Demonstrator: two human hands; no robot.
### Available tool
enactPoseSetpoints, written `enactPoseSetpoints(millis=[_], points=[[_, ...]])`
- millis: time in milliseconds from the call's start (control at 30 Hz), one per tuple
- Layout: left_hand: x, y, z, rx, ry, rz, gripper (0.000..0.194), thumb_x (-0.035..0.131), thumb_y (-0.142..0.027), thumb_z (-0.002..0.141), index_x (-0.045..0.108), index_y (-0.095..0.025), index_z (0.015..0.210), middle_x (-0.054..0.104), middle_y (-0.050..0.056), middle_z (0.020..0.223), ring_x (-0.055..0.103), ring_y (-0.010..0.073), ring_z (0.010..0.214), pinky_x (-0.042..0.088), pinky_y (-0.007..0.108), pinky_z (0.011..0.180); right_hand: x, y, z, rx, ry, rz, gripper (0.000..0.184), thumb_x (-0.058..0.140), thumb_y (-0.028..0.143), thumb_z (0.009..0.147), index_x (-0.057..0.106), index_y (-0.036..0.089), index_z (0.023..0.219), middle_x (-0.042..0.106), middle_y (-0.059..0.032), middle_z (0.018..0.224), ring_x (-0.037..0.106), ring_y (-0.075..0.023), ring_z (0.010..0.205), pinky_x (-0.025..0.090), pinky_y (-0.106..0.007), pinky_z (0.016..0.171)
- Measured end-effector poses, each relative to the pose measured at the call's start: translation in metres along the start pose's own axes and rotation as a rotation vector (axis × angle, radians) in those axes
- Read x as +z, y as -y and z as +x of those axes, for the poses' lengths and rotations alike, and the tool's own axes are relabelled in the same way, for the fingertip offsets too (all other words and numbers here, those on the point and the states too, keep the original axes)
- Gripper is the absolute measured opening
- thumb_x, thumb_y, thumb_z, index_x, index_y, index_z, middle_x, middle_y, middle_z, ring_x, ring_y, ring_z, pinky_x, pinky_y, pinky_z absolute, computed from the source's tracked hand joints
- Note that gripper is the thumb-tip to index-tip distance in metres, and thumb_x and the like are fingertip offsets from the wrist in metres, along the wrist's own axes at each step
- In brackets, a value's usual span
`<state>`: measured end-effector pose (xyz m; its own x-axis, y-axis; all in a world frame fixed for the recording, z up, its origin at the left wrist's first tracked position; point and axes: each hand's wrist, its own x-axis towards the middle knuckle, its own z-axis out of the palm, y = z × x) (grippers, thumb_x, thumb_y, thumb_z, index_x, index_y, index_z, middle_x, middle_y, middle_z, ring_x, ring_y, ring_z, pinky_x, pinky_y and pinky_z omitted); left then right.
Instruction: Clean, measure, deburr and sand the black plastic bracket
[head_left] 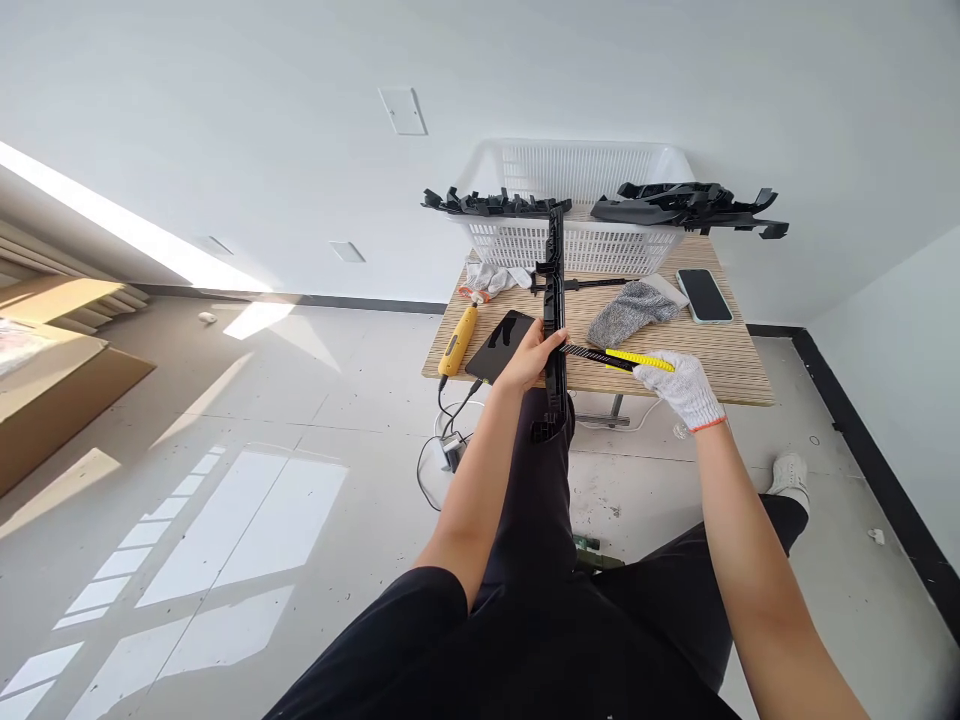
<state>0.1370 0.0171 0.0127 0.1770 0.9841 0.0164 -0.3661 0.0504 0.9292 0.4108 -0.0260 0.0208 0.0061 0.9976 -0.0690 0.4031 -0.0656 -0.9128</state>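
Note:
My bare left hand (531, 355) is closed around a long black plastic part (554, 290), which runs lengthwise away from me. The part's near end reaches my thigh, and its far end overlaps the front of the basket. In a white knit glove with an orange cuff, my right hand (681, 388) grips a yellow-handled tool (637, 359). From that handle a long dark blade with a hatched surface points left and meets the black part beside my left fingers. Whether the blade's tip touches the part or passes behind it, I cannot tell.
A white plastic basket (600, 245) at the back carries black plastic parts (690, 207) across its rim. The wooden table (675, 350) holds a yellow corded tool (458, 342), a black tablet-like device (499, 345), gloves, a grey cloth (634, 312) and a phone (704, 295). Cables (435, 460) hang at left.

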Motion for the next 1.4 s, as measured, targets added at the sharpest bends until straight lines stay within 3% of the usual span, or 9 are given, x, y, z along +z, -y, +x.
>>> enactPoseSetpoints(millis=[100, 200, 400, 667, 800, 900, 967, 1100, 1400], points=[[-0.0016, -0.0007, -0.0024, -0.014, 0.033, -0.026, 0.049, 0.090, -0.032, 0.074, 0.054, -0.023, 0.106, 0.066, -0.005, 0.088, 0.064, 0.0103, 0.079, 0.051, 0.024, 0.074, -0.0014, 0.0006, 0.0014, 0.004, 0.061, -0.027, 0.043, 0.087, 0.058, 0.068, 0.075, 0.021, 0.086, 0.068, -0.0017, 0.074, 0.057, -0.0168, 0.067, 0.046, -0.032, 0.063], [-0.0001, -0.0018, -0.0030, -0.031, 0.020, -0.032, 0.052, 0.090, -0.033, 0.074, 0.052, -0.024, 0.107, 0.064, -0.005, 0.088, 0.063, 0.0102, 0.077, 0.049, 0.023, 0.068, -0.0014, 0.0047, 0.0008, -0.005, 0.091, -0.103, 0.039, 0.087, 0.057, 0.069, 0.075, 0.022, 0.080, 0.068, -0.0019, 0.075, 0.057, -0.0173, 0.068, 0.045, -0.032, 0.065], [0.0044, 0.0025, 0.0010, -0.008, -0.053, -0.010, 0.042, 0.081, -0.051, 0.087, 0.052, -0.022, 0.096, 0.059, -0.006, 0.074, 0.060, 0.0089, 0.067, 0.047, 0.022, 0.063, 0.0003, 0.0088, -0.0019, -0.020, 0.095, -0.113, 0.044, 0.083, 0.061, 0.071, 0.078, 0.020, 0.084, 0.067, -0.0019, 0.072, 0.056, -0.0164, 0.068, 0.045, -0.031, 0.066], [0.0014, 0.0063, 0.0042, -0.049, -0.163, 0.029, 0.055, 0.054, -0.073, 0.097, 0.065, -0.019, 0.101, 0.058, -0.003, 0.067, 0.058, 0.0119, 0.060, 0.045, 0.024, 0.059, 0.0002, 0.0059, -0.0007, -0.015, 0.041, -0.088, 0.052, 0.085, 0.064, 0.065, 0.078, 0.015, 0.084, 0.070, -0.0043, 0.075, 0.061, -0.0182, 0.071, 0.048, -0.031, 0.067], [0.0030, 0.0040, 0.0026, -0.099, -0.138, -0.004, 0.043, 0.070, -0.063, 0.091, 0.064, -0.021, 0.096, 0.065, -0.001, 0.075, 0.064, 0.0140, 0.068, 0.050, 0.025, 0.064, 0.0039, 0.0053, -0.0024, 0.023, 0.029, -0.074, 0.054, 0.087, 0.060, 0.064, 0.081, 0.017, 0.096, 0.077, -0.0062, 0.089, 0.066, -0.0213, 0.079, 0.051, -0.032, 0.073], [0.0036, 0.0037, 0.0013, -0.112, -0.102, -0.010, 0.041, 0.079, -0.059, 0.084, 0.065, -0.022, 0.095, 0.071, 0.000, 0.084, 0.068, 0.0153, 0.075, 0.051, 0.024, 0.065, 0.0070, 0.0061, -0.0046, -0.001, -0.071, -0.136, 0.054, 0.082, 0.064, 0.070, 0.082, 0.019, 0.100, 0.078, -0.0059, 0.089, 0.067, -0.0220, 0.080, 0.052, -0.034, 0.076], [0.0033, 0.0042, 0.0013, -0.115, -0.100, -0.011, 0.043, 0.081, -0.060, 0.082, 0.066, -0.022, 0.096, 0.072, 0.001, 0.086, 0.069, 0.0159, 0.077, 0.051, 0.023, 0.062, 0.0078, 0.0061, -0.0054, -0.035, -0.119, -0.164, 0.053, 0.078, 0.067, 0.075, 0.082, 0.019, 0.098, 0.078, -0.0057, 0.087, 0.066, -0.0223, 0.079, 0.051, -0.034, 0.075], [0.0026, 0.0043, 0.0025, -0.114, -0.097, -0.025, 0.047, 0.082, -0.062, 0.078, 0.067, -0.021, 0.094, 0.073, 0.002, 0.085, 0.069, 0.0165, 0.076, 0.051, 0.025, 0.062, 0.0066, 0.0034, -0.0042, -0.035, -0.029, -0.144, 0.051, 0.082, 0.064, 0.072, 0.082, 0.019, 0.097, 0.079, -0.0059, 0.089, 0.068, -0.0233, 0.081, 0.051, -0.032, 0.071], [0.0019, 0.0031, 0.0009, -0.126, -0.140, 0.024, 0.051, 0.086, -0.065, 0.073, 0.074, -0.021, 0.096, 0.074, 0.001, 0.084, 0.068, 0.0162, 0.078, 0.052, 0.026, 0.070, 0.0075, 0.0017, -0.0032, 0.000, -0.062, -0.082, 0.057, 0.082, 0.067, 0.072, 0.080, 0.017, 0.099, 0.078, -0.0068, 0.088, 0.069, -0.0228, 0.079, 0.053, -0.033, 0.072]])
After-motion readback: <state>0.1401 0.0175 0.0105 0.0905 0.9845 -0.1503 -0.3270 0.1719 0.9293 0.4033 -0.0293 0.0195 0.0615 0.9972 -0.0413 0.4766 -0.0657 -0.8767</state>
